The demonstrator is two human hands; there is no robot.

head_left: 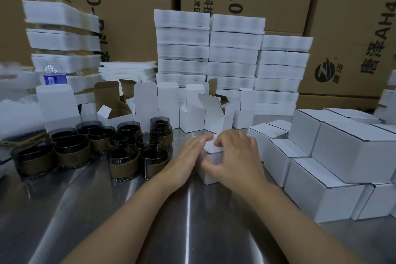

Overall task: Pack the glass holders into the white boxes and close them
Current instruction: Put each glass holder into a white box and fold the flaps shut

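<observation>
Hands are meeting over a small white box (211, 170) that is sitting on a shiny steel table (128, 210), seen from the head camera. The left hand (188, 152) is lying against the box's left side, with its fingers fairly straight and pressing near the top edge. The right hand (234, 156) is curling over the top from the right, thumb on the near face. Its fingers are bearing down on what looks like a foam pad (211, 146) at the box's mouth, though blur is softening the detail.

Dark glass holders (85, 146) with brown bands are standing in a cluster just left of the hands. Behind them, open boxes (192, 111) are standing in a row with lids raised. Closed boxes (342, 156) are piling up at the right. Tall foam stacks (233, 49) are rising farther back, in front of brown cartons (353, 28).
</observation>
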